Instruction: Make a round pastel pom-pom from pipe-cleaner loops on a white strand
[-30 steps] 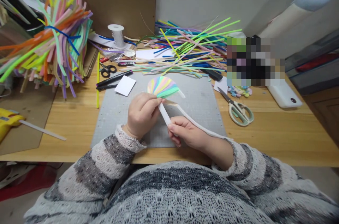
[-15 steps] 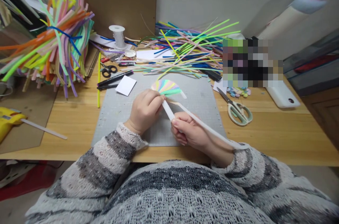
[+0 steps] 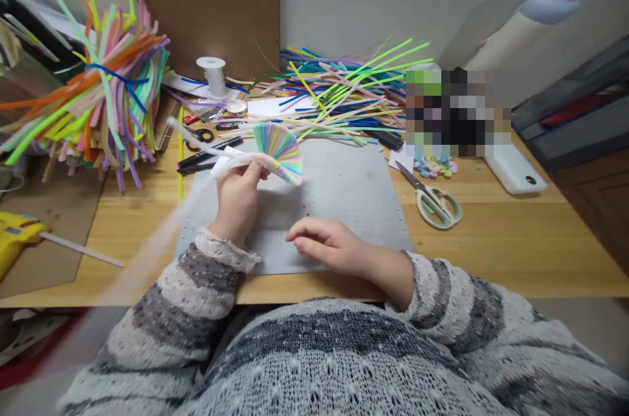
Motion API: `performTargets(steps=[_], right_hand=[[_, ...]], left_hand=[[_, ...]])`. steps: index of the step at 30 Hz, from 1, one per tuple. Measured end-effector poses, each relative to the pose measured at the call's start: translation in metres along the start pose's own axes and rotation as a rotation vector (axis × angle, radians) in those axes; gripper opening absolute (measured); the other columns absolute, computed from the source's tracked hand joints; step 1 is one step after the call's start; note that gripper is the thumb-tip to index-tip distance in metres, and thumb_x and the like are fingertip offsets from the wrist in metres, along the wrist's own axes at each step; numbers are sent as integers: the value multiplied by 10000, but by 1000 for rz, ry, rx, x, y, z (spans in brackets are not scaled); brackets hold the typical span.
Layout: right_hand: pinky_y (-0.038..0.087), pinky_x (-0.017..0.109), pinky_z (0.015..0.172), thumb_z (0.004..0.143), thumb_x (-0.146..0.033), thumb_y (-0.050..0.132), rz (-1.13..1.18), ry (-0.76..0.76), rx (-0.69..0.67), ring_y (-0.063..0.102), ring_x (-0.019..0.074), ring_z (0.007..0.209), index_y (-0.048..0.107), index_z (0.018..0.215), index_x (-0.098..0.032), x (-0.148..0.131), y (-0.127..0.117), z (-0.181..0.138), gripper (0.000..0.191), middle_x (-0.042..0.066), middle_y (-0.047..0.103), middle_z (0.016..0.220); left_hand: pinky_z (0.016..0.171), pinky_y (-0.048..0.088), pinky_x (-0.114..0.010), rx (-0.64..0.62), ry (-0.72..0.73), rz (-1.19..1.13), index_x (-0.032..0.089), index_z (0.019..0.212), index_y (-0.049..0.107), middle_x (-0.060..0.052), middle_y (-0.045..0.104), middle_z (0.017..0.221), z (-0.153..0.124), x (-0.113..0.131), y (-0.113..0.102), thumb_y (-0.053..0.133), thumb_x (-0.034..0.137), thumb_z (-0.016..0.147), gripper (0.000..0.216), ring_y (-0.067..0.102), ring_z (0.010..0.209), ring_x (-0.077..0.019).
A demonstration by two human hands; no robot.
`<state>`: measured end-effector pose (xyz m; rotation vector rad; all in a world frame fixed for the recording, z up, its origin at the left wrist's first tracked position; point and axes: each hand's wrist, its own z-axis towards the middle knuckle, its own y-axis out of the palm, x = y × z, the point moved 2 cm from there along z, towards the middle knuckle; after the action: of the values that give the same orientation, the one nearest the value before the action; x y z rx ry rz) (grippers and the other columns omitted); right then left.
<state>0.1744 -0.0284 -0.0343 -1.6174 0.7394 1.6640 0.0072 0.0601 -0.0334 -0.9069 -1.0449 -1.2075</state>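
Note:
Between the thumb and fingers of my left hand (image 3: 239, 196) is a pastel striped fan (image 3: 278, 151), apparently made of pipe cleaners, held by its narrow end above the cutting mat (image 3: 354, 200). White fuzzy strips trail leftward from the grip. One strip (image 3: 194, 141) points up and left; another, smeared by motion, sweeps down past my left sleeve. My right hand (image 3: 329, 242) hovers over or rests on the mat's front part, fingers loosely extended and thumb apart, with nothing visible in it. Behind the left hand, a small white card is partly covered.
Scissors (image 3: 435, 203) lie right of the mat, near a white phone-like object (image 3: 515, 167). Loose pipe cleaners (image 3: 344, 88) pile up at the back, and a tied bundle (image 3: 113, 88) stands left. Also there are a spool (image 3: 213, 78), black pens (image 3: 209, 155) and a yellow glue gun (image 3: 19, 232).
My right hand has let go of the white strip and drawn back slightly. My left hand has moved left and turned the fan, and the white strips have swung over to the left.

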Motion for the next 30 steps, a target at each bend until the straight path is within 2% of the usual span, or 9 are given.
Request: performTargets(steps=[3, 8, 10, 13, 16, 18, 21, 26, 30], right_hand=[[413, 260, 642, 896, -320, 497, -82, 15, 242, 503, 115, 681, 598, 877, -188, 6, -10, 3, 167, -7, 542, 720], [452, 265, 741, 873, -332, 548, 6, -114, 755, 533, 128, 805, 536, 1010, -228, 7, -29, 1, 172, 13, 537, 886], [465, 271, 792, 835, -364, 603, 84, -160, 772, 551, 139, 880, 503, 1079, -248, 7, -31, 3, 288, 27, 546, 974], [479, 296, 854, 784, -430, 661, 272, -97, 565, 585, 157, 951, 505, 1146, -261, 11, -30, 9, 428, 37, 599, 1054], [487, 313, 869, 773, -437, 680, 301, -28, 455, 613, 159, 947, 595, 1091, -250, 17, -30, 12, 379, 22, 662, 1021], [492, 317, 867, 769, -405, 695, 162, -54, 446, 627, 164, 954, 651, 1042, -236, 17, -33, 11, 324, 26, 687, 1026], [504, 343, 876, 797, -340, 676, -155, -209, 395, 647, 187, 987, 672, 1087, -227, 11, -37, 5, 312, 59, 699, 1086], [526, 362, 888, 877, -215, 564, -500, -577, 357, 640, 185, 1057, 617, 1208, -263, -11, -37, -11, 340, 73, 673, 1168], [530, 370, 872, 842, -164, 593, -598, -633, 414, 625, 184, 1042, 604, 1174, -278, -16, -36, -13, 351, 63, 651, 1158]], left_hand=[[629, 460, -279, -61, -199, -312, 182, 619, 549, 25, 544, 631, 6, -9, 3, 704, 319, 680, 216, 515, 588, -104], [691, 519, -359, -243, -321, -435, 176, 653, 622, -18, 635, 692, -7, -1, 15, 766, 284, 625, 183, 588, 644, -158], [694, 532, -371, -320, -370, -463, 170, 688, 649, -33, 661, 719, -14, 3, 19, 770, 279, 630, 173, 610, 662, -175], [663, 532, -337, -356, -377, -406, 159, 690, 661, -32, 666, 710, -20, 5, 19, 767, 295, 656, 175, 614, 651, -164], [646, 520, -291, -402, -204, -198, 162, 706, 677, -27, 678, 725, -19, 8, 17, 759, 271, 689, 138, 618, 668, -149], [679, 527, -287, -468, 47, -68, 165, 707, 685, -35, 693, 738, -19, 14, 15, 736, 255, 726, 105, 634, 704, -151], [708, 536, -277, -561, 408, 34, 162, 751, 692, -59, 704, 774, -23, 26, 11, 669, 253, 802, 107, 650, 741, -145], [740, 533, -272, -613, 658, 171, 147, 911, 683, -97, 687, 892, -35, 46, 4, 615, 221, 847, 119, 652, 833, -152], [661, 542, -262, -570, 871, 222, 148, 921, 670, -87, 691, 832, -44, 61, 0, 587, 225, 868, 125, 657, 759, -149]])
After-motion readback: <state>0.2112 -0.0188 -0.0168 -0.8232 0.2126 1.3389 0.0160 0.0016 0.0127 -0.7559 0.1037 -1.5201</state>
